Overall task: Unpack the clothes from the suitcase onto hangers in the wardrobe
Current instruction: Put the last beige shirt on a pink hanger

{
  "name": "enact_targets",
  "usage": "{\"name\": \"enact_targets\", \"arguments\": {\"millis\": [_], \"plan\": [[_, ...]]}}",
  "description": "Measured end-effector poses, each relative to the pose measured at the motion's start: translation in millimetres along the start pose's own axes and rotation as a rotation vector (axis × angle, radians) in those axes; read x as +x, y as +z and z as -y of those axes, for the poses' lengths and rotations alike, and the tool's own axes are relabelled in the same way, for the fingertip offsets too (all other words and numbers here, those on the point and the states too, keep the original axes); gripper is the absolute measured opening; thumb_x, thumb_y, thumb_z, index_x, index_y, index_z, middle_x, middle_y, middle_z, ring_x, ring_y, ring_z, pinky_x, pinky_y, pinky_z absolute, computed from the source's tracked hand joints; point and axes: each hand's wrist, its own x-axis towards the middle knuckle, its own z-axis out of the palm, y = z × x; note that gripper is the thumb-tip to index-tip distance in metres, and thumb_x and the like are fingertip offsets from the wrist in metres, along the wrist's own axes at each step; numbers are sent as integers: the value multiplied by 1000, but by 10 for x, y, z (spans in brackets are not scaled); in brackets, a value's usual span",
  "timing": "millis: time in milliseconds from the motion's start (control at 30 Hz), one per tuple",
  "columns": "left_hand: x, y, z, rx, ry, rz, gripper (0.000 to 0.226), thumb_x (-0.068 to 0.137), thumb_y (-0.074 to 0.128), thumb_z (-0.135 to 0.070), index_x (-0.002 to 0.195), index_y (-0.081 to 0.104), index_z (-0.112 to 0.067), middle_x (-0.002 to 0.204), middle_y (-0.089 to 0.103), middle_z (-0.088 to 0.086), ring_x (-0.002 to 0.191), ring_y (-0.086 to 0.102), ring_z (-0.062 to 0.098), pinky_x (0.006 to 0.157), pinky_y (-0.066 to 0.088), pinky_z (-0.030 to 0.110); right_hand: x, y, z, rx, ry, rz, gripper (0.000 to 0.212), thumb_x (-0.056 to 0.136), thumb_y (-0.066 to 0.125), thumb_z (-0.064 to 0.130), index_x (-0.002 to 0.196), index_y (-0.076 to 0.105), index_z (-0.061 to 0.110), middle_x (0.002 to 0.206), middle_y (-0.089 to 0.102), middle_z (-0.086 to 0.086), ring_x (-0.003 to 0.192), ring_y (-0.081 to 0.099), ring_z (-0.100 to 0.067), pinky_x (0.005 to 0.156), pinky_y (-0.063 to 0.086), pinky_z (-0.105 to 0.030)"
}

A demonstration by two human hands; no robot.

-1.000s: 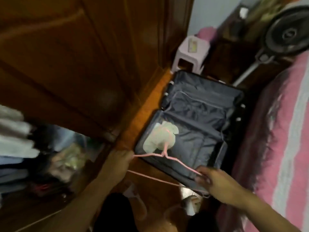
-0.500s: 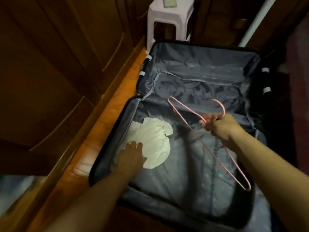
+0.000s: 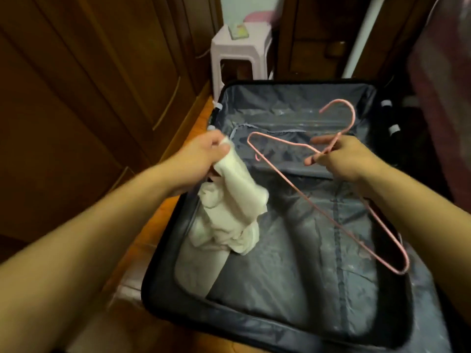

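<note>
An open dark suitcase (image 3: 163,284) with grey lining lies on the wooden floor below me. My left hand (image 3: 204,155) grips a crumpled white garment (image 3: 234,207) by its top, and the cloth hangs down over the suitcase's left side. My right hand (image 3: 341,159) holds a thin pink wire hanger (image 3: 318,212) near its neck, over the middle of the case. The hook points up and away, and the hanger's long bar slants down to the right. Brown wooden wardrobe doors (image 3: 89,110) stand closed on the left.
A pale pink plastic stool (image 3: 239,47) with a small packet on it stands behind the suitcase. Dark wooden furniture (image 3: 318,39) and a white pole (image 3: 362,34) lie beyond. A pink bed cover (image 3: 443,98) blurs the right edge.
My left hand has taken hold of the white garment and lifted it off the suitcase lining. My right hand has raised the hanger a little; the camera has moved closer.
</note>
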Motion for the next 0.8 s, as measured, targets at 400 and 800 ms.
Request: {"name": "enact_targets", "arguments": {"millis": [400,800], "plan": [[-303,-148,-690,-471,-165,39,8,103,52,-9,98,57,-14,85,69,5,76,70,14,63,59,29,79,-141,816,50,-63,-38,35,97,53,6,127,59,22,98,76,-9,43,36,-8,42,28,-24],[-555,1234,1983,770,-439,145,104,84,72,-55,158,8,-22,154,22,10,139,33,33,110,39,46,44,39,-366,-275,152,81,11,88,72,17,86,75,7,35,40,2,30,30,-13,37,26,-17]]}}
